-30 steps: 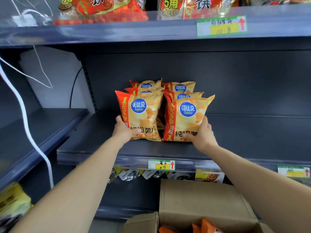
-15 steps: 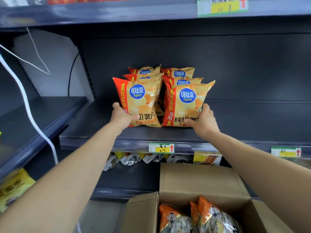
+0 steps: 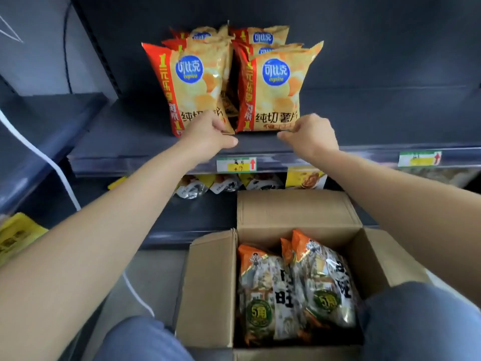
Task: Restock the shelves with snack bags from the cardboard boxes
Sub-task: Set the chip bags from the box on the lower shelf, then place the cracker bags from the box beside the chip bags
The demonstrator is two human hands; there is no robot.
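Observation:
Two rows of yellow-and-red chip bags stand upright on the dark shelf (image 3: 125,142), with the front left bag (image 3: 197,82) and front right bag (image 3: 278,84) side by side. My left hand (image 3: 208,136) hovers at the left bag's bottom corner with loosely curled fingers and holds nothing. In front of the right bag's bottom edge, my right hand (image 3: 309,138) is loosely curled too, its fingertips just at the edge. Below, an open cardboard box (image 3: 208,282) holds orange-topped snack bags (image 3: 263,295) standing on end.
A price label (image 3: 236,164) sits on the shelf's front rail. Small bags (image 3: 226,183) lie on the lower shelf behind the box. A white cable (image 3: 52,162) hangs at the left, near a yellow bag (image 3: 18,238). My knees in blue trousers (image 3: 426,321) flank the box.
Both hands have let go of the front chip bags' sides and drawn back to their bottom edge. My view has tilted down, bringing the box's contents into sight.

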